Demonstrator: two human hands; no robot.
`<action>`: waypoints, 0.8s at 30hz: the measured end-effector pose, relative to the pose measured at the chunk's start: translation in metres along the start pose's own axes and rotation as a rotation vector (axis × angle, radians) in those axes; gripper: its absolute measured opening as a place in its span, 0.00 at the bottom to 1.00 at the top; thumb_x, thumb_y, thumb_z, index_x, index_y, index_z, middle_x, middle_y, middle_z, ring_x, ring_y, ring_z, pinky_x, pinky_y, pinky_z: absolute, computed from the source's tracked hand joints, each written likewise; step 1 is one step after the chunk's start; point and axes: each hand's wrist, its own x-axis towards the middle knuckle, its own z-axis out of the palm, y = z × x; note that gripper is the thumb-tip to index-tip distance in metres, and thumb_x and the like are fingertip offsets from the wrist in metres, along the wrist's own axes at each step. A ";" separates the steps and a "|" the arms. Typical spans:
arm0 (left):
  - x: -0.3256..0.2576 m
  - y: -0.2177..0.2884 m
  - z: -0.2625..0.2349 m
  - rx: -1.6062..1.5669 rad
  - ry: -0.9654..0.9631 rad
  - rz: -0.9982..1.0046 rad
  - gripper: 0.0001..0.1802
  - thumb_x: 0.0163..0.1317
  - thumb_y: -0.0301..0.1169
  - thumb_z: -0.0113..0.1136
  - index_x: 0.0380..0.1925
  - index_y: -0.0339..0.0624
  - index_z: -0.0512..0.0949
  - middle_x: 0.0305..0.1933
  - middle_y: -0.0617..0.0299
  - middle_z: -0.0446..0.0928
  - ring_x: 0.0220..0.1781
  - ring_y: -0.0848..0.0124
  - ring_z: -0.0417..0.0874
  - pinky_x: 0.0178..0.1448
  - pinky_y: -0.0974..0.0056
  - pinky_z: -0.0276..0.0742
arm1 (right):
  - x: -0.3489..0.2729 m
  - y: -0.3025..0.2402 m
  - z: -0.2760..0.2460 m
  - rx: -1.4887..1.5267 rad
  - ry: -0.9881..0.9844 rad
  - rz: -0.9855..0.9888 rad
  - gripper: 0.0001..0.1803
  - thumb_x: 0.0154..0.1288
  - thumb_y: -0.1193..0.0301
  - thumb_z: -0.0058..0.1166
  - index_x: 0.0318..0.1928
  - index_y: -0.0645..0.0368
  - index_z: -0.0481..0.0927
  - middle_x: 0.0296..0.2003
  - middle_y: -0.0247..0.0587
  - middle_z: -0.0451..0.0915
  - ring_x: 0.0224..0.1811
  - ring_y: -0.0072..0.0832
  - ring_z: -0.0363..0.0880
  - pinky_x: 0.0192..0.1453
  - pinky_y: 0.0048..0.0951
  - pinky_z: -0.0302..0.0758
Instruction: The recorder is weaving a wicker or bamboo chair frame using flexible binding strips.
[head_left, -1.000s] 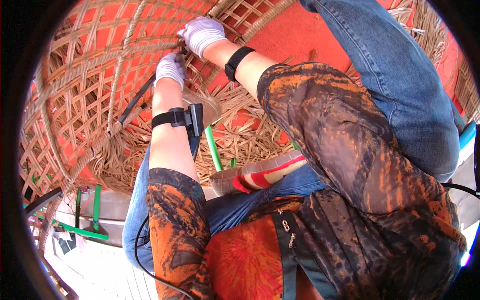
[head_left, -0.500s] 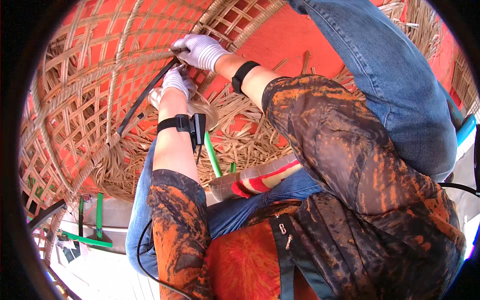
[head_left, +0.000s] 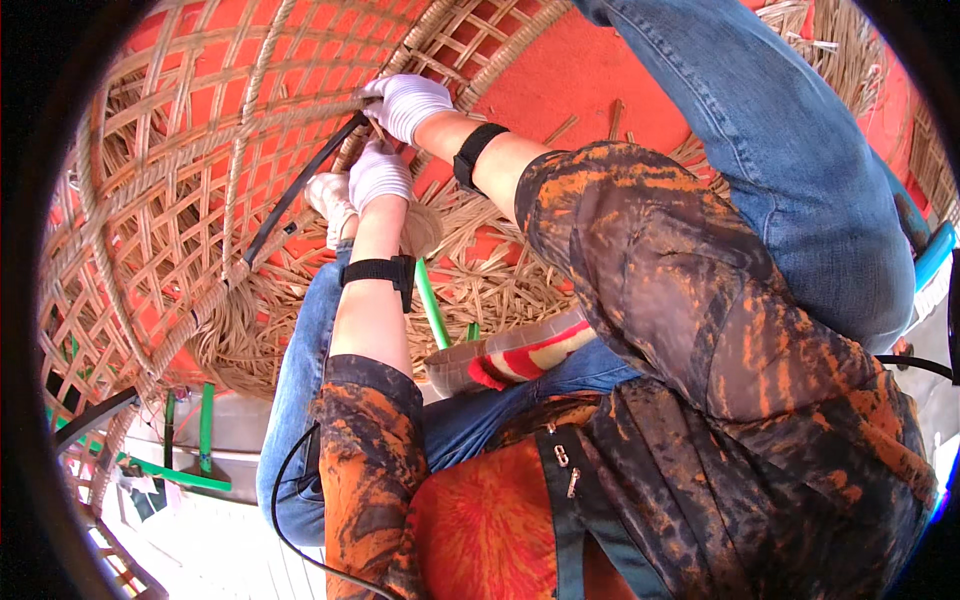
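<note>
Both my hands wear white striped gloves and work close together at a joint of a large woven rattan frame [head_left: 185,205]. My right hand [head_left: 408,105] is closed at the wrapped rod, its fingertips pressed together; what they pinch is too small to make out. Just below it, my left hand [head_left: 380,172] is closed around a thin brown strip [head_left: 375,127] that shows between the two hands. A dark flat bar [head_left: 300,190] runs from the joint down to the lower left along the frame.
Loose rattan strips [head_left: 490,270] lie heaped over the red floor [head_left: 570,75]. My jeans-clad right leg [head_left: 770,170] rises on the right. A cushioned seat [head_left: 520,358] lies under me, and green bars [head_left: 207,430] stand at lower left.
My left hand and forearm have shifted right and slightly down. The right hand has moved a little to the right, still at the joint. The rattan frame has shifted slightly.
</note>
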 end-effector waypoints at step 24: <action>-0.014 0.011 -0.030 -0.484 0.376 0.031 0.16 0.62 0.36 0.52 0.46 0.43 0.80 0.48 0.50 0.80 0.43 0.56 0.83 0.49 0.60 0.75 | -0.010 0.006 0.006 -0.267 0.084 -0.042 0.13 0.62 0.69 0.44 0.44 0.56 0.79 0.38 0.53 0.82 0.43 0.48 0.81 0.46 0.45 0.78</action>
